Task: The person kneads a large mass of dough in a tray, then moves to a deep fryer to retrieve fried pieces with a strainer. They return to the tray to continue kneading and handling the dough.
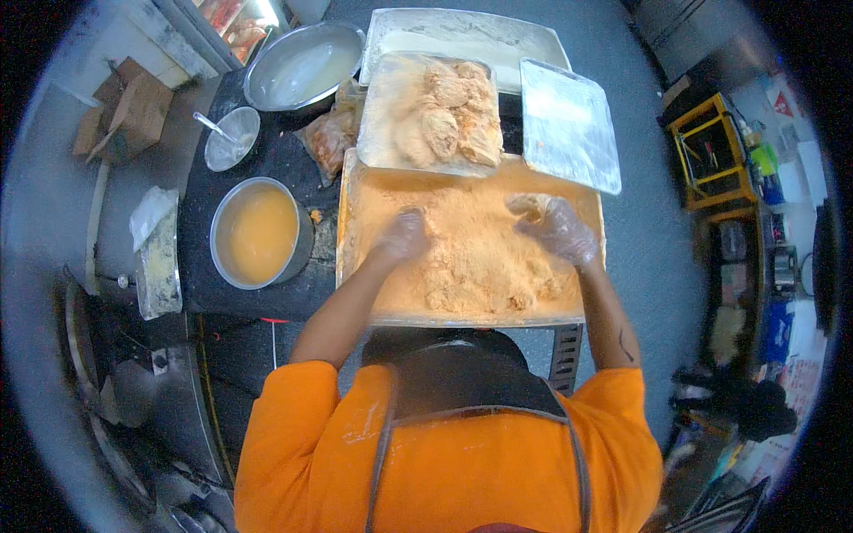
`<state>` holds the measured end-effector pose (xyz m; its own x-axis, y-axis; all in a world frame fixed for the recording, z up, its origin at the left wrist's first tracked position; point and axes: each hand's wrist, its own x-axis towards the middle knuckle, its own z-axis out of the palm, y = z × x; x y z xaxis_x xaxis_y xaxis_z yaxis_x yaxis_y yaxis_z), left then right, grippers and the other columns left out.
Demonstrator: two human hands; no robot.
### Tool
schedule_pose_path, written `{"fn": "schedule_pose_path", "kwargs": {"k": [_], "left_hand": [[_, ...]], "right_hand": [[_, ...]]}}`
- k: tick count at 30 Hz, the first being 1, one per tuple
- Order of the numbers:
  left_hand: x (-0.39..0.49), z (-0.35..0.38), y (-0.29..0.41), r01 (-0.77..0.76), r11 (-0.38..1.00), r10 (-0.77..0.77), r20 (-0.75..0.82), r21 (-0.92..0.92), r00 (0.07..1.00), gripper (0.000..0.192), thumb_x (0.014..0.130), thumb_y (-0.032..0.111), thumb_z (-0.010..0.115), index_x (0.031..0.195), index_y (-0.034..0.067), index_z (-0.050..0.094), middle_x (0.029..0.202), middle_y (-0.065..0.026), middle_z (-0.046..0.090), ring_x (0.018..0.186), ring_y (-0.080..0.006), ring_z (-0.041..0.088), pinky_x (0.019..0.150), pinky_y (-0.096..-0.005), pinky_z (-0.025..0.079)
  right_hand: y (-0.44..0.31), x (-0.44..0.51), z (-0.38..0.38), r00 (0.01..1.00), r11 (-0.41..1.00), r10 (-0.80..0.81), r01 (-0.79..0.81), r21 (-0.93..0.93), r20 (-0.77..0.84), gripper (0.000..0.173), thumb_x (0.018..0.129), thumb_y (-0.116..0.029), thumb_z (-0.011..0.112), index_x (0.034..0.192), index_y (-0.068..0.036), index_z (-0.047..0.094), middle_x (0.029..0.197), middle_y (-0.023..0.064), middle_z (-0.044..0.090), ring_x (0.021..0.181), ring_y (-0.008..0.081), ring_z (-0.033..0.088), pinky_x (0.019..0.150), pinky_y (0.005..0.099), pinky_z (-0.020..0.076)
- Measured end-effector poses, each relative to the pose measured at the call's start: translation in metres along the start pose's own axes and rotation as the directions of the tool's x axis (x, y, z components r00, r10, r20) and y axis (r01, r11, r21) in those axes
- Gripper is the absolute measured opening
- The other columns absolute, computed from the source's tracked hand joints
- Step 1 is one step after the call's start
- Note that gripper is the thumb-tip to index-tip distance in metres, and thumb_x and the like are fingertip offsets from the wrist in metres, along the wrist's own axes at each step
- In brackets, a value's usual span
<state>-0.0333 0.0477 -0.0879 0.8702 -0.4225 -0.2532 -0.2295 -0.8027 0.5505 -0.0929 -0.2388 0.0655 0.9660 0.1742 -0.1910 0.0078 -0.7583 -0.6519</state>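
My left hand point(405, 234), in a clear plastic glove, is over the left part of a large tray point(341, 253) of orange breading flour; its fingers are curled and whatever they may grip cannot be made out. My right hand point(554, 230), gloved too, has a flour-coated piece point(531, 205), perhaps chicken, between thumb and fingers above the tray's right side. More coated lumps point(520, 300) lie half buried along the near edge. At the tray's far edge rests a smaller metal tray point(386, 153) with several breaded pieces point(440, 133) heaped in it.
A metal pot of orange liquid point(263, 233) stands left of the flour. Beyond it are a small bowl with a spoon point(230, 140), a plastic bag of food point(330, 143) and a large metal bowl point(303, 66). A flour-dusted tray point(570, 126) lies far right, near a white-floured tray point(466, 33).
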Motion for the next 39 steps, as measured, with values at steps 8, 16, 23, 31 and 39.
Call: {"fn": "schedule_pose_path", "kwargs": {"k": [8, 16, 23, 31, 39], "left_hand": [[-0.062, -0.088, 0.039, 0.206, 0.947, -0.231, -0.078, -0.245, 0.97, 0.06, 0.079, 0.017, 0.075, 0.131, -0.001, 0.051, 0.122, -0.0195, 0.065, 0.112, -0.0307, 0.064, 0.098, -0.0389, 0.049], [-0.059, -0.09, 0.027, -0.149, 0.559, 0.095, -0.115, -0.815, 0.989, 0.055, 0.082, 0.012, 0.075, 0.131, 0.001, 0.053, 0.127, -0.0095, 0.063, 0.115, -0.02, 0.06, 0.101, -0.0326, 0.048], [-0.07, -0.084, 0.029, 0.419, 0.129, -0.154, 0.399, -0.899, 0.904, 0.052, 0.087, 0.024, 0.076, 0.13, 0.002, 0.057, 0.127, -0.0102, 0.063, 0.114, -0.0218, 0.061, 0.094, -0.0387, 0.054], [-0.063, -0.054, 0.06, 0.113, 0.607, -0.054, 0.102, -0.786, 0.993, 0.044, 0.088, 0.021, 0.075, 0.126, 0.002, 0.061, 0.119, -0.0075, 0.068, 0.106, -0.0175, 0.065, 0.09, -0.0341, 0.054], [-0.059, -0.088, 0.091, -0.038, 0.995, 0.046, -0.092, 0.092, 0.995, 0.04, 0.086, 0.033, 0.073, 0.108, 0.001, 0.066, 0.106, -0.0187, 0.071, 0.097, -0.0293, 0.069, 0.084, -0.0414, 0.054]], "right_hand": [[-0.011, 0.018, 0.058, 0.993, 0.966, -0.094, 0.075, 0.248, 0.066, 0.053, 0.086, -0.012, 0.075, 0.136, -0.006, 0.057, 0.12, 0.0134, 0.069, 0.109, 0.0235, 0.066, 0.093, 0.0356, 0.054], [-0.033, 0.043, 0.098, 0.965, 0.221, -0.032, -0.245, 0.944, 0.259, 0.056, 0.087, -0.01, 0.073, 0.139, -0.006, 0.054, 0.124, 0.0101, 0.066, 0.118, 0.0213, 0.061, 0.099, 0.0343, 0.0493], [-0.02, 0.025, 0.078, 0.988, 0.619, -0.017, -0.11, 0.778, 0.154, 0.052, 0.084, -0.003, 0.072, 0.134, -0.003, 0.058, 0.125, 0.0088, 0.066, 0.118, 0.0188, 0.06, 0.1, 0.036, 0.0495], [-0.012, 0.003, 0.073, 0.972, 0.762, -0.21, 0.233, 0.604, -0.11, 0.058, 0.077, 0.002, 0.079, 0.132, -0.004, 0.06, 0.129, 0.005, 0.064, 0.115, 0.0145, 0.06, 0.101, 0.0297, 0.0496], [0.008, -0.014, 0.058, 0.991, 0.896, -0.051, 0.102, 0.432, -0.127, 0.062, 0.076, -0.014, 0.084, 0.132, -0.003, 0.059, 0.125, 0.0119, 0.066, 0.113, 0.0221, 0.064, 0.098, 0.0352, 0.0507]]}}
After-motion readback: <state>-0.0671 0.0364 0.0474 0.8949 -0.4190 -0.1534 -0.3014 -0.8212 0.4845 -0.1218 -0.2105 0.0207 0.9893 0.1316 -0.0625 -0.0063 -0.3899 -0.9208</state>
